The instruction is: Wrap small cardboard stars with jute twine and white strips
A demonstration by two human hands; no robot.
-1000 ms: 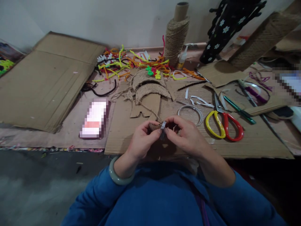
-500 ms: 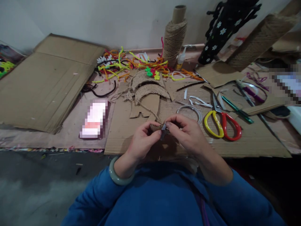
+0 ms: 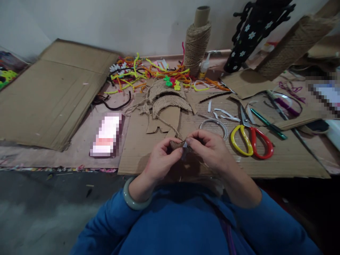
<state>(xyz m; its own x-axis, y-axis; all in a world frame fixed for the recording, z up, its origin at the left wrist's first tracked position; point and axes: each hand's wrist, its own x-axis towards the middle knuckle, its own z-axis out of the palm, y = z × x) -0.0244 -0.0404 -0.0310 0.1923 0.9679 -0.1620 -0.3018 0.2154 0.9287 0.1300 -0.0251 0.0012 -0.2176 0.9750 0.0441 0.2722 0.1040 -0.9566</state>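
Twine-wrapped piece (image 3: 177,144) pinched between left hand (image 3: 161,159) and right hand (image 3: 211,150).

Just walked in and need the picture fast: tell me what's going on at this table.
A person in a blue top sits at a craft table, both hands together over a cardboard sheet. The left hand and right hand pinch a small twine-wrapped piece between their fingertips, with a strand of twine running from it up to the twine-covered cardboard shape. Yellow-and-red scissors lie just right of the hands. A twine spool and coloured pipe cleaners sit further back.
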